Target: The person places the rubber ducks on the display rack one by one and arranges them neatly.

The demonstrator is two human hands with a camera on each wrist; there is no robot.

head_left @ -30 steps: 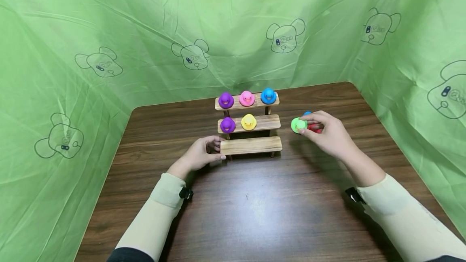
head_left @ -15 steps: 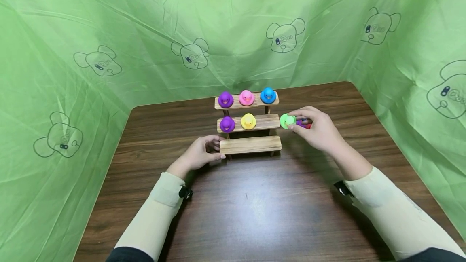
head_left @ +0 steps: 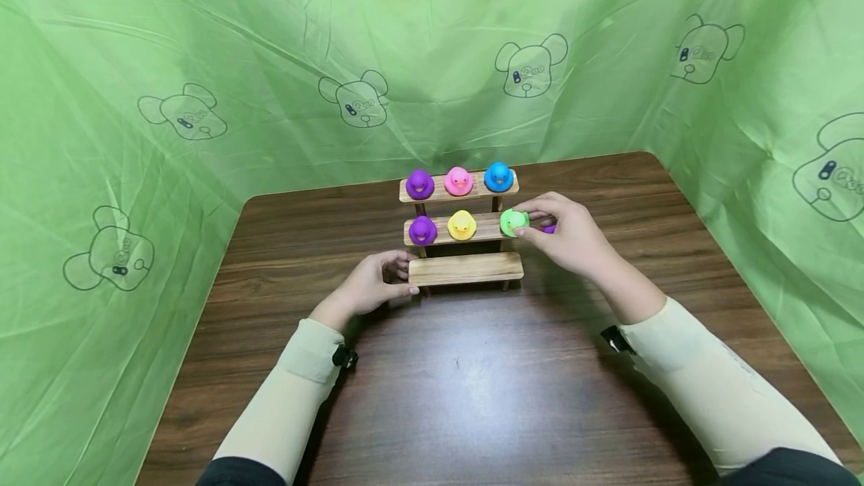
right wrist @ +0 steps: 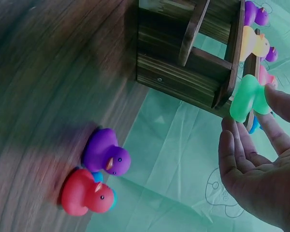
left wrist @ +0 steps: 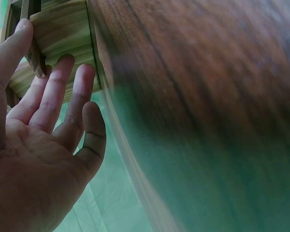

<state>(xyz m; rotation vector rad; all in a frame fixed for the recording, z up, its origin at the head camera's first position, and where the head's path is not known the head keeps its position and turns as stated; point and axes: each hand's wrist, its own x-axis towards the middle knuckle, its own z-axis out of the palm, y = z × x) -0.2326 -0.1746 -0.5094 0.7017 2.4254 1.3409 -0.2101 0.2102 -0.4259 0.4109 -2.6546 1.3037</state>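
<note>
My right hand [head_left: 570, 237] pinches a light green rubber duck [head_left: 511, 221] between thumb and fingers, at the right end of the middle tier of a small three-tier wooden display stand [head_left: 466, 269]. In the right wrist view the green duck [right wrist: 245, 99] overlaps the tier's end. Beside it on that tier sit a yellow duck [head_left: 462, 226] and a purple duck [head_left: 423, 230]. My left hand [head_left: 367, 283] holds the left end of the bottom tier, thumb in front and fingers behind. From the left wrist view, its fingertips [left wrist: 83, 75] lie against the wood.
The top tier carries purple [head_left: 420, 184], pink [head_left: 459, 181] and blue [head_left: 499, 177] ducks. Right of the stand, a purple duck [right wrist: 104, 152] and a red duck [right wrist: 82, 193] stand on the brown table [head_left: 466, 396], something blue behind them. Green cloth [head_left: 432, 21] encloses the table's far sides.
The right hand has carried the green duck leftward, from beside the loose ducks to the right end of the middle tier. The left hand has stayed at the stand.
</note>
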